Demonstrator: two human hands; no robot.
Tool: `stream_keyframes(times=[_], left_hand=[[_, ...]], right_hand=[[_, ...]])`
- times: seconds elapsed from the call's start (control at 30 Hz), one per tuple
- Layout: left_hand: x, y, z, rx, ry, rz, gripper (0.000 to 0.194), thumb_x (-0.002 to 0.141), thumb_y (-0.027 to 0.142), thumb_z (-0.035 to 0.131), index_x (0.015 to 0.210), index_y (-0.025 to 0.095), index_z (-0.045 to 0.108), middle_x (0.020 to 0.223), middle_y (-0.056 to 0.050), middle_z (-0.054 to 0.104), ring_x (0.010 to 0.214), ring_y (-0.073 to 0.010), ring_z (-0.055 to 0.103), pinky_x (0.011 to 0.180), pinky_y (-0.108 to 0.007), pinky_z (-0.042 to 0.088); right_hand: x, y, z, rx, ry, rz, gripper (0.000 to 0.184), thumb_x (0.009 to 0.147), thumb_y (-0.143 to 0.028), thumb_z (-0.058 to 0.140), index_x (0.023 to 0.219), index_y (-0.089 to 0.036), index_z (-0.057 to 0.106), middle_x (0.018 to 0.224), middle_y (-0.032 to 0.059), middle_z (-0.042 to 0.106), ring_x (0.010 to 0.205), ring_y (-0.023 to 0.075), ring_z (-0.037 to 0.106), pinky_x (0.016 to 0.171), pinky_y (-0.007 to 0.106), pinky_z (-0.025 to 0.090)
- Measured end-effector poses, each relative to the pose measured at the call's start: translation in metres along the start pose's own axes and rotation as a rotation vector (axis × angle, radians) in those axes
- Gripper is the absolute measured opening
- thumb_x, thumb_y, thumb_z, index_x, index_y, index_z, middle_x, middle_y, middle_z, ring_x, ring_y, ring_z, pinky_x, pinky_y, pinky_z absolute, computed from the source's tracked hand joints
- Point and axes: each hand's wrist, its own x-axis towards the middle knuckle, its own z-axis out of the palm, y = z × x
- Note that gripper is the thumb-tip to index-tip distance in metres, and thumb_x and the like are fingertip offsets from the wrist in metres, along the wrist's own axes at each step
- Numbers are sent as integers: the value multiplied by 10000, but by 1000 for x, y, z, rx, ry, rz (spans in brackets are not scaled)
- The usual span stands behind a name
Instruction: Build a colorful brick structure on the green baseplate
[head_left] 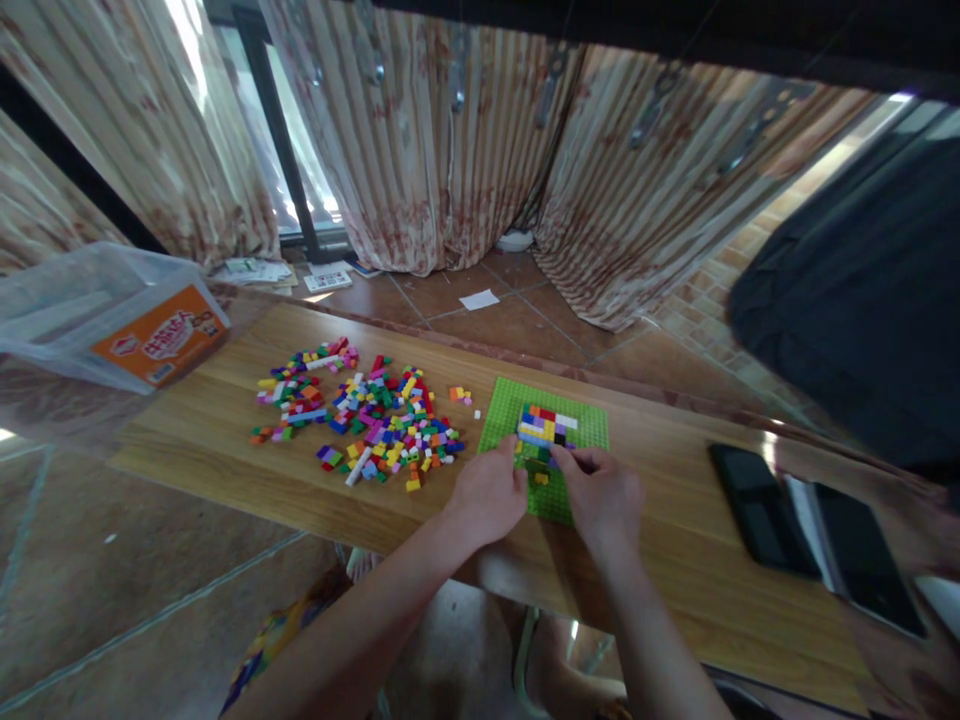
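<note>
A green studded baseplate (592,425) lies on the wooden table, with a low block of mixed-colour toy bricks (536,428) built on it. My left hand (491,490) is at the block's left front edge, fingers closed and pointing at the bricks; what they grip, if anything, is hidden. At the right front corner, beside a black brick (559,439), my right hand (604,495) pinches with thumb and forefinger; I cannot make out what is between them. A yellow brick (541,479) sits on the baseplate between both hands.
Many loose bricks (382,425) are spread left of the baseplate. A clear plastic box (67,310) with an orange label stands at the far left. Two dark tablet-like devices (761,510) lie on the right. Striped curtains (420,150) hang beyond the table (667,500).
</note>
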Motion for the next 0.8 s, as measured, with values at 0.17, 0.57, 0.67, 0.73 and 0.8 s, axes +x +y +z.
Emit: stream_keyframes(times=[0.17, 0.57, 0.67, 0.73, 0.8], left_hand=[[-2, -2, 3, 19, 6, 10, 484, 872, 232, 416, 1336, 94, 429, 946, -136, 706, 890, -257, 673, 805, -369, 522], [-3, -2, 6, 65, 1, 2, 403, 873, 235, 398, 1258, 126, 451, 951, -140, 701, 921, -272, 676, 807, -382, 533], [-3, -2, 6, 68, 3, 4, 399, 875, 238, 399, 1257, 132, 447, 960, -136, 701, 925, -264, 676, 807, -369, 533], [-3, -2, 5, 68, -4, 4, 401, 875, 233, 394, 1259, 129, 448, 953, -137, 702, 916, -268, 679, 801, -374, 535], [-3, -1, 3, 68, -11, 4, 413, 873, 227, 388, 1268, 121, 446, 947, -142, 703, 912, -275, 680, 799, -383, 536]], right_hand=[[0, 1, 2, -17, 21, -37, 398, 778, -563, 589, 733, -198, 741, 709, 68, 735, 615, 210, 635, 565, 284, 373], [2, 12, -15, 75, -34, -37, 343, 780, -487, 596, 843, -186, 746, 763, 57, 716, 617, 180, 603, 619, 292, 426], [3, 16, -10, 123, -57, -164, 326, 766, -463, 615, 915, -200, 738, 848, 48, 687, 629, 157, 562, 629, 293, 441], [4, 18, -7, 128, -66, -238, 335, 770, -462, 614, 952, -207, 733, 888, 48, 660, 640, 151, 543, 621, 293, 441], [6, 20, -5, 107, -66, -279, 327, 784, -456, 602, 961, -215, 734, 912, 51, 641, 662, 153, 543, 622, 296, 438]])
